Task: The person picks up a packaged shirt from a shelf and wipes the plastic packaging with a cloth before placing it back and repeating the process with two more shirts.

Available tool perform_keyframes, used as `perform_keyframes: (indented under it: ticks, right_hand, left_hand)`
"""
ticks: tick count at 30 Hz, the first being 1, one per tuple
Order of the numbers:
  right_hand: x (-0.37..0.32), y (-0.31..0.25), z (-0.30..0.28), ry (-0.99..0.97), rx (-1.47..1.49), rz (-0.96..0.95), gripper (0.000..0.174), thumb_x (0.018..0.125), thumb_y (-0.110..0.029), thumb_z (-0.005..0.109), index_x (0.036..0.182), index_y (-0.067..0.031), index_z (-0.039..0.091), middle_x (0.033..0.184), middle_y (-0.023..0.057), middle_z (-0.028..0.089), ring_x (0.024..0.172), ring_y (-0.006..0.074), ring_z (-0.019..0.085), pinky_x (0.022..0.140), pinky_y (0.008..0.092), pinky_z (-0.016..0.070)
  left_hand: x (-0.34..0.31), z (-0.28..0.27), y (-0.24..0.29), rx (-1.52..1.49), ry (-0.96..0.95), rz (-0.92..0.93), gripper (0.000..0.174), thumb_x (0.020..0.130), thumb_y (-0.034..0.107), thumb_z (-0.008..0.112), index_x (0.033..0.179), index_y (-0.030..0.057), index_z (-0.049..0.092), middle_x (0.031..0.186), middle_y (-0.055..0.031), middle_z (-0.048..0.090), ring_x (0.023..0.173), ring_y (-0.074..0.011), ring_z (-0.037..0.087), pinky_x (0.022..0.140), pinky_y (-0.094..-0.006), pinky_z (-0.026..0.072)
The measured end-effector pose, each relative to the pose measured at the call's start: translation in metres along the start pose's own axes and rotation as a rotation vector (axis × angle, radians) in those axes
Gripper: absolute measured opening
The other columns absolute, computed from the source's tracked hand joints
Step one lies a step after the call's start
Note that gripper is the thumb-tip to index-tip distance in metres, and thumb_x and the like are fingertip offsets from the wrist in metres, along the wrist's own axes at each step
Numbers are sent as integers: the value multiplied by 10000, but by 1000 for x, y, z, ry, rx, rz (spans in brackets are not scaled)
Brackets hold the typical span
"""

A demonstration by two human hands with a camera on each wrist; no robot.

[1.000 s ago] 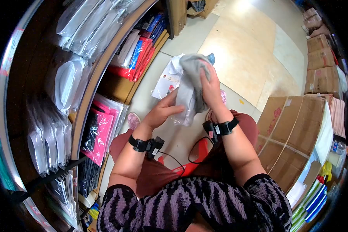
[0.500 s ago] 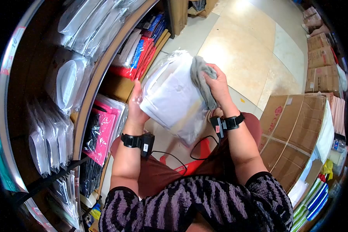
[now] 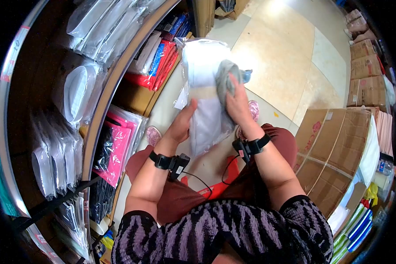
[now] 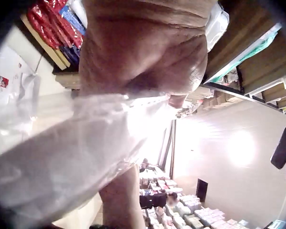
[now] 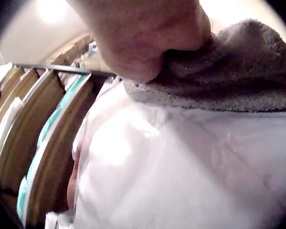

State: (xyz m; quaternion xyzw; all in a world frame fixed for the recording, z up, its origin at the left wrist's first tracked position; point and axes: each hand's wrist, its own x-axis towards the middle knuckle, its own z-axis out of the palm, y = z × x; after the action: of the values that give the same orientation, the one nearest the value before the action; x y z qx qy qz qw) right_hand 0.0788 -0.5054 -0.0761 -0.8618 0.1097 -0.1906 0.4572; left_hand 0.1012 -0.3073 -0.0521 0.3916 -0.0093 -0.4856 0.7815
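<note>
A clear plastic bag with folded white cloth (image 3: pixel 203 116) in it stands tilted between the two hands in the head view. My left hand (image 3: pixel 180 124) grips its left edge, the thumb on the near face. In the left wrist view the bag (image 4: pixel 66 162) stretches away below the left hand (image 4: pixel 143 57). My right hand (image 3: pixel 240 105) holds a bunched grey cloth (image 3: pixel 225 79) against the bag's right side. The right wrist view shows the grey cloth (image 5: pixel 219 86) under the right hand (image 5: pixel 143 38), lying along the bag (image 5: pixel 181 162).
Shelves at the left hold bagged white items (image 3: pixel 77 94), with red packets (image 3: pixel 165 59) and pink packets (image 3: pixel 119 143) lower down. Large cardboard boxes (image 3: pixel 330 141) stand at the right. White packaging (image 3: pixel 181 97) lies on the floor behind the bag, and a red stool (image 3: pixel 231 176) shows between the legs.
The bag has turned from lying broad and slanted to a narrower, more upright position. My left hand has come inward to the right, and my right hand with the grey cloth has shifted slightly left.
</note>
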Motion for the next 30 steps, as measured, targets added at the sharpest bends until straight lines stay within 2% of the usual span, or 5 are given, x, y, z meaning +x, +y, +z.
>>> perform_keyframes:
  ticks: [6,14,22,25,30]
  right_hand:
    - [-37,-39,2,-500,-160,-366,462,814,-276,628,1263,-246,526,1413,147,354,1278,404,336,1034,509,320]
    - [-48,-51,-32,-800,-218,-655,603,703,-186,694,1260,-339,521,1387,48,384,1331,335,275,1037,494,290]
    - [-37,6,-26,-397,-140,49,589,841,-153,600,1385,-199,378,1343,158,414,1182,361,439,990,411,385]
    - [-25,20,-24,-360,535,548,526,903,-164,529,1396,-128,348,1294,137,476,1136,271,487,962,356,405]
    - [-17,-3,-35,-400,943,746,421,901,-115,534,1303,-44,436,1121,92,574,997,157,551,873,282,453]
  left_hand:
    - [16,-18,-9,15,251,194,619,959,545,286,1339,72,409,1260,-123,525,1124,-243,541,954,-372,455]
    - [10,-14,18,-411,128,177,698,953,550,266,1399,15,303,1362,-182,432,1223,-339,452,1045,-471,337]
    - [3,-15,38,-427,209,257,668,954,502,343,1397,4,300,1389,-178,405,1238,-336,433,1054,-464,327]
    - [-1,-11,40,-407,202,289,669,952,500,355,1397,4,300,1391,-176,403,1244,-335,427,1055,-466,325]
    - [-15,0,51,-409,213,274,665,953,489,373,1393,-4,302,1377,-175,422,1231,-322,447,1046,-461,339]
